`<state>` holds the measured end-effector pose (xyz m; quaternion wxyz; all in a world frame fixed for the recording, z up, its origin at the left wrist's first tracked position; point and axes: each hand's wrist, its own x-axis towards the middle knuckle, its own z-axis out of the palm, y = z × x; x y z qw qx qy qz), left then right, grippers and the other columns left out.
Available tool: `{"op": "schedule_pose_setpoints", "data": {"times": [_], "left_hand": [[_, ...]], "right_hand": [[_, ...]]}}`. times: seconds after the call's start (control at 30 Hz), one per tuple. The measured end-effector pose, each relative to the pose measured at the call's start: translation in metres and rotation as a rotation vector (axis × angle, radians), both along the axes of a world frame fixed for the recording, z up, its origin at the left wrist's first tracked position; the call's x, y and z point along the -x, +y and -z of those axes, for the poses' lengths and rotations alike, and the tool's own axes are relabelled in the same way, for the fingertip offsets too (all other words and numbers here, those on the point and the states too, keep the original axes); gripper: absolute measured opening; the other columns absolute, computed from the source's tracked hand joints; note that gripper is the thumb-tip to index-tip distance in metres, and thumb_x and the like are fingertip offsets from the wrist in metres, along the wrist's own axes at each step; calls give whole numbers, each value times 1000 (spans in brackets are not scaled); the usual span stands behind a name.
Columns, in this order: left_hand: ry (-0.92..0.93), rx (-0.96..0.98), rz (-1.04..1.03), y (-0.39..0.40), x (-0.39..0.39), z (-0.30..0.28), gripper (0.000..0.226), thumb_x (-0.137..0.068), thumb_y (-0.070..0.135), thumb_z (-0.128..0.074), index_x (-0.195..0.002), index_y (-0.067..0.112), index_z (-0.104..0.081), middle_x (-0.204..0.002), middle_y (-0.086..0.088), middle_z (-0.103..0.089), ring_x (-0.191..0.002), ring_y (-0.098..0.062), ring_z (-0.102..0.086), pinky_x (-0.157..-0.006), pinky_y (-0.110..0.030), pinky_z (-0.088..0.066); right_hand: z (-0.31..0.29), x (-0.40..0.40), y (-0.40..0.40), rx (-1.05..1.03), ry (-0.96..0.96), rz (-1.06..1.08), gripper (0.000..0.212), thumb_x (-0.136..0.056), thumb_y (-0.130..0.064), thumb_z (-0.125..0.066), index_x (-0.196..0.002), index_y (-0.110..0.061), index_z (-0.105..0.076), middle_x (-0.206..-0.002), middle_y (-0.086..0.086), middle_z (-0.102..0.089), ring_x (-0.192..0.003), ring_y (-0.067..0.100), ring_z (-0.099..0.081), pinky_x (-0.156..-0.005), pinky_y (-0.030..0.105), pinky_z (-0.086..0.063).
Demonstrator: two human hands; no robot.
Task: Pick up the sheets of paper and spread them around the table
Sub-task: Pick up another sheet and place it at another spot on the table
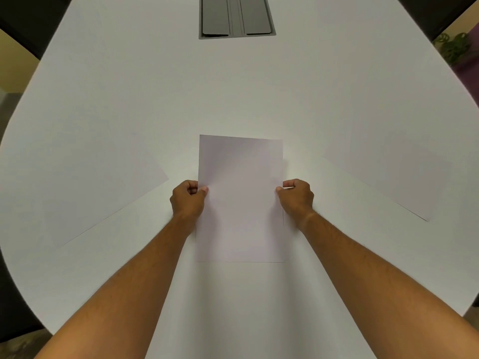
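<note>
The left hand [188, 198] and right hand [295, 196] each pinch a side edge of a blank white paper sheet [241, 177] (no writing visible), held at the middle of the white bench [155, 99], between two flat sheets.

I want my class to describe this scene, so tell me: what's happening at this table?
A person stands at a white table and pinches a sheet of paper by its side edges, the left hand on one edge and the right hand on the other. Its far end looks lifted. Two more sheets lie flat on the table, one to the left and one to the right, both angled. A grey panel sits at the table's far end.
</note>
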<state>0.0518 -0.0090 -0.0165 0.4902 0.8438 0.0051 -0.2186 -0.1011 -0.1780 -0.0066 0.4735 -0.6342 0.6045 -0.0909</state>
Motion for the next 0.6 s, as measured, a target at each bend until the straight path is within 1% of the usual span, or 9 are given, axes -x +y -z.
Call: {"op": "schedule_pose_setpoints", "data": {"times": [0.07, 0.13, 0.2, 0.27, 0.33, 0.4, 0.47, 0.5, 0.6], "left_hand": [[-6, -10, -8, 1, -2, -1, 12, -87, 15, -72, -97, 11, -68, -93, -4, -67, -84, -17, -62, -76, -25, -48], [-13, -15, -10, 3, -3, -4, 12, -86, 16, -73, -96, 12, -68, -93, -5, -67, -85, -18, -62, -78, -26, -50], [-15, -7, -4, 6, -5, -8, 15, -86, 17, -74, -98, 11, -70, -93, -4, -67, -86, -18, -61, -82, -27, -51], [-1, 15, -2, 10, -8, -14, 16, -84, 18, -76, -97, 11, -70, -92, -4, -68, -85, -18, -62, -82, -28, -52], [20, 46, -5, 13, -11, -21, 15, -81, 19, -79, -91, 12, -70, -90, -5, -70, -84, -19, -64, -83, -31, -55], [42, 73, 4, 17, -13, -29, 15, -79, 18, -81, -88, 12, -71, -89, -6, -71, -81, -20, -65, -83, -33, -57], [66, 112, 13, 20, -14, -40, 14, -78, 15, -82, -84, 10, -70, -87, -7, -72, -79, -20, -66, -80, -33, -58], [75, 135, 17, 22, -14, -45, 14, -78, 14, -82, -83, 9, -70, -87, -8, -72, -80, -20, -67, -78, -31, -59], [77, 182, 44, 28, -13, -63, 14, -78, 12, -81, -83, 6, -69, -86, -9, -72, -82, -20, -69, -74, -28, -58]], "right_hand": [[-1, 1, 0, 1, -24, 8, 21, -88, -16, -68, -108, -9, -68, -113, 8, -69, -101, 25, -65, -84, 27, -51], [-3, 3, 0, -6, -53, 18, 18, -86, -14, -70, -104, -9, -70, -109, 9, -70, -100, 26, -66, -86, 32, -55], [-8, 5, 0, -12, -95, 19, 18, -85, -12, -71, -103, -8, -70, -105, 9, -70, -96, 24, -65, -82, 31, -55], [-14, 8, -1, -13, -135, 10, 19, -86, -11, -71, -105, -7, -70, -103, 7, -69, -93, 21, -63, -78, 29, -52], [-19, 10, -1, -15, -162, 3, 19, -86, -11, -71, -105, -6, -71, -104, 7, -69, -92, 20, -63, -82, 31, -55], [-27, 13, 0, -22, -188, 7, 14, -85, -10, -72, -99, -6, -72, -103, 7, -71, -92, 22, -66, -87, 36, -58], [-37, 15, 1, -24, -221, -1, 5, -85, -7, -71, -90, -6, -73, -96, 9, -73, -89, 25, -69, -86, 39, -59], [-44, 16, 2, -18, -235, -7, 3, -85, -6, -71, -85, -7, -73, -93, 10, -73, -85, 24, -69, -84, 38, -60], [-69, 21, 7, 0, -265, -12, 12, -86, -4, -69, -75, -10, -70, -85, 9, -72, -74, 22, -65, -77, 39, -60]]}}
